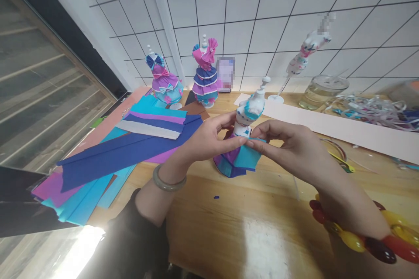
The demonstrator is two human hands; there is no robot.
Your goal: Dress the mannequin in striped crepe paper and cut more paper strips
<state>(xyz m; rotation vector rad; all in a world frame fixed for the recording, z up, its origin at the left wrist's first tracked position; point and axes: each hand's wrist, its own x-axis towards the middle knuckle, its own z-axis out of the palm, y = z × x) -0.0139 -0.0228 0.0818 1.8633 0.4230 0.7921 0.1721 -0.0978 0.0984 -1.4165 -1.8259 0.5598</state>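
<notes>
A small white dress-form mannequin (251, 111) with blue stains stands before me, leaning slightly right in view. Around its lower part hangs a skirt of purple and dark blue paper (229, 159). My left hand (214, 137) wraps its waist from the left, the thumb pressing at the front. Between the thumb and fingers of my right hand (284, 141) is the top edge of a light blue paper piece (249, 154), laid against the waist over the skirt. Both thumbs nearly meet there. The mannequin's base is hidden behind the skirt.
Sheets of coloured crepe paper (131, 152) are piled at left. Two dressed mannequins (205, 74) and a phone (225, 74) stand by the tiled wall. A bare mannequin (306, 52), a glass jar (322, 91), tangled ribbons (373, 111) and a pale strip (327, 124) are at right.
</notes>
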